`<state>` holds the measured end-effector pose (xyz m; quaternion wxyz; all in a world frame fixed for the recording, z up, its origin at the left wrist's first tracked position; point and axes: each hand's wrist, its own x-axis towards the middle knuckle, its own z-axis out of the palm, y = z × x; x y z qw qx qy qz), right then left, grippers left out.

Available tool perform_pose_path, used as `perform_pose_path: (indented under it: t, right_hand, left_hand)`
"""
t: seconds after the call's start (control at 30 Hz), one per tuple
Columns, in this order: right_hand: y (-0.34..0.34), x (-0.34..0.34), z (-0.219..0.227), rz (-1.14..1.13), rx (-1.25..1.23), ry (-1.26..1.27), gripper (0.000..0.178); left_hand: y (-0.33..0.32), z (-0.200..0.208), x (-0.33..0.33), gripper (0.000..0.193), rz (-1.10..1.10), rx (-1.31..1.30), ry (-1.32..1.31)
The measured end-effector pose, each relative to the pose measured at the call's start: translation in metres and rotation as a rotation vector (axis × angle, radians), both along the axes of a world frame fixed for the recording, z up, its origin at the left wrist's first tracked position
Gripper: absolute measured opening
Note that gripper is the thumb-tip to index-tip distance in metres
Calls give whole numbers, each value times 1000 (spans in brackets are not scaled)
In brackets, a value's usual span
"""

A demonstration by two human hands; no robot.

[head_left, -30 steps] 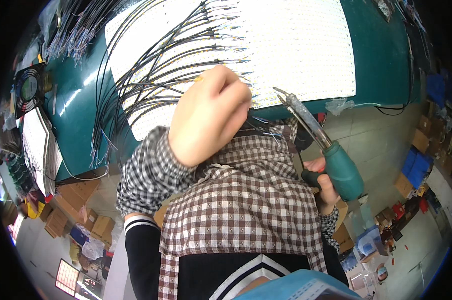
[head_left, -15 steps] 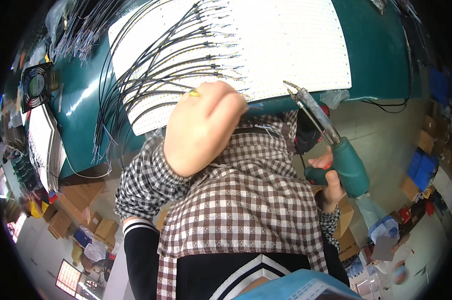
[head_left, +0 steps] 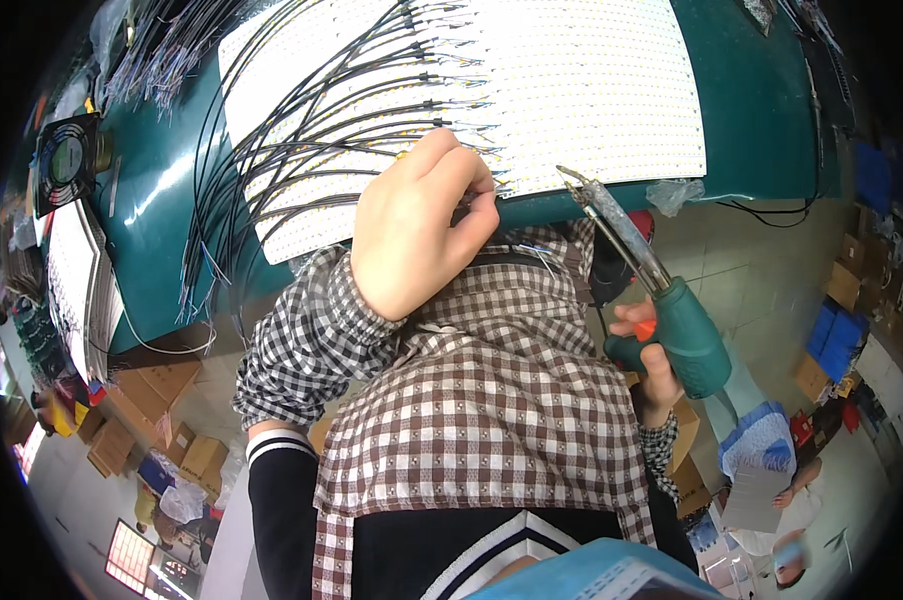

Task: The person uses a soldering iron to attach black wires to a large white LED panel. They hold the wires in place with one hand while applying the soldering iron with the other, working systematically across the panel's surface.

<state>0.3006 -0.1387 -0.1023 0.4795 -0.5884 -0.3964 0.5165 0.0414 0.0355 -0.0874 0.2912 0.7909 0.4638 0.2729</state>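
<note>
My left hand point(head_left: 416, 225) is closed in a loose fist at the near edge of a white panel of LED strips point(head_left: 571, 80), pinching thin black wires point(head_left: 301, 140) between fingers and thumb. My right hand point(head_left: 651, 365) grips a green soldering gun point(head_left: 686, 330) lower right. Its metal tip point(head_left: 576, 185) points up toward the panel's near edge, just right of my left hand. Many black wires fan out leftward across the panel. A checked sleeve and apron fill the middle.
The panel lies on a green bench point(head_left: 161, 190). A small black fan point(head_left: 66, 160) stands at the far left, with a stack of white strips point(head_left: 71, 280) below it. Cardboard boxes point(head_left: 151, 400) sit on the floor left, blue bins point(head_left: 831, 330) right. Another person point(head_left: 781, 500) sits lower right.
My left hand has shifted slightly along the panel's near edge with the wires. The soldering gun stays held in my right hand, its tip still near the edge.
</note>
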Motion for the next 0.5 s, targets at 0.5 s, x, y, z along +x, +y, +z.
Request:
perform_pose_path:
  t: [0.5]
  right_hand:
    - [-6, -5, -9, -39, 89, 68, 49]
  left_hand:
    - [4, 3, -3, 15, -48, -14, -3]
